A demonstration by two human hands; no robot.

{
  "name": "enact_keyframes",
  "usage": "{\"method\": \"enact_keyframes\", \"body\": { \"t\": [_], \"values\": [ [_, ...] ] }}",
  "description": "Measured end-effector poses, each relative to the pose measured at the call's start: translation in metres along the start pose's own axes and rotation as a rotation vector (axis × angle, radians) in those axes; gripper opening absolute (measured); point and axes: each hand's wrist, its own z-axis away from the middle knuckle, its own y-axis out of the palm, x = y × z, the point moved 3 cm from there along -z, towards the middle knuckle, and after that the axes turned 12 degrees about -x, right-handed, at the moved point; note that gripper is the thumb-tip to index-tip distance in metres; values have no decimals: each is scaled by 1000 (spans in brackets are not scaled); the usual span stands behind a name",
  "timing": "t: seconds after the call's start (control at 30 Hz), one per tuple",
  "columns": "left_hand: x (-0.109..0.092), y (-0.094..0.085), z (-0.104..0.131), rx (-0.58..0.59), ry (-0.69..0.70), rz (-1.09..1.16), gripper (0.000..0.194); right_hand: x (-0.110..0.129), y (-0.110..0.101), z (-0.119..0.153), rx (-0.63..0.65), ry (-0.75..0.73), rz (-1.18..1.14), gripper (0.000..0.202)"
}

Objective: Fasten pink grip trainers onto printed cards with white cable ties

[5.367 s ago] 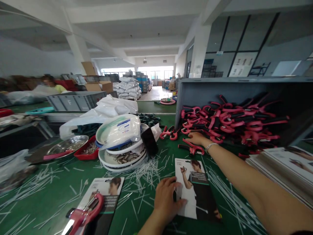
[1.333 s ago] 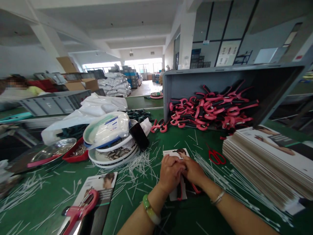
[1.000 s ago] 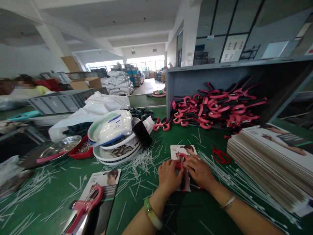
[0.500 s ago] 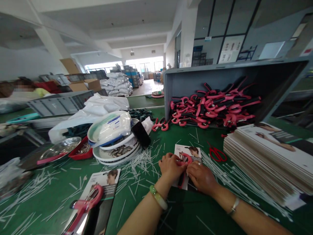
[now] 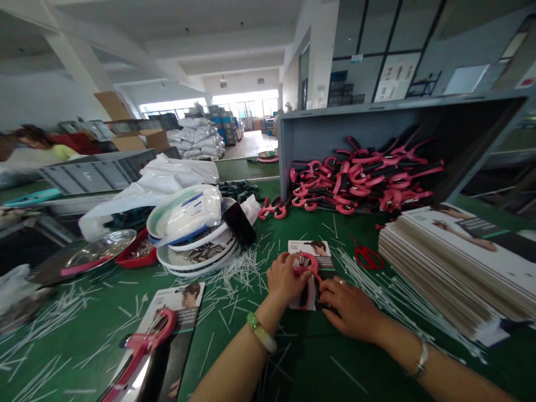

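A pink and black clamp tool (image 5: 310, 261) lies on a printed card (image 5: 295, 245) on the green table. My left hand (image 5: 285, 277), with a green bangle at its wrist, grips the tool from its left side. At the card's right edge is my right hand (image 5: 347, 307), fingers curled near the tool; what they hold, if anything, is too small to make out. Another pink tool (image 5: 144, 343) rests on a second card (image 5: 195, 312) at the lower left.
A grey crate (image 5: 287, 151) on its side holds many pink tools (image 5: 355, 173). Stacked cards (image 5: 439, 273) stand at the right, near red scissors (image 5: 368, 254). White ties (image 5: 247, 273), bowls (image 5: 196, 268) and a phone (image 5: 240, 225) lie left of centre. A person (image 5: 44, 145) is far left.
The card and tool have shifted slightly left with my left hand. My right hand has moved a little away from the left one, showing more of the tool. The camera view has shifted slightly.
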Motion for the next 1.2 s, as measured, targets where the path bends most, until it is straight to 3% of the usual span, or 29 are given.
{"method": "enact_keyframes", "body": {
  "t": [0.1, 0.23, 0.43, 0.6, 0.73, 0.93, 1.1, 1.2],
  "values": [
    [22, -10, 11, -50, -164, 80, 62, 15, 0, 4, 44, 35, 170, 30],
    [35, -9, 35, 79, -309, 253, 70, 26, 3, -3, 114, 138, 378, 33],
    [31, 5, 49, 99, -329, 439, 29, 18, 7, -1, 125, 146, 411, 29],
    [29, 13, 47, 65, -381, 700, 18, 17, 9, 14, 65, 61, 326, 26],
    [26, 13, 46, 43, -307, 675, 17, 18, 3, 5, -22, 7, 279, 19],
    [29, 10, 42, 32, -217, 546, 18, 4, 7, -20, -290, -8, -36, 20],
    [20, 2, 37, 49, -65, 384, 21, -2, 26, -26, -436, 225, -444, 16],
    [17, 0, 36, 43, -19, 324, 21, -3, 31, -26, -448, 294, -596, 24]
  ]
}}
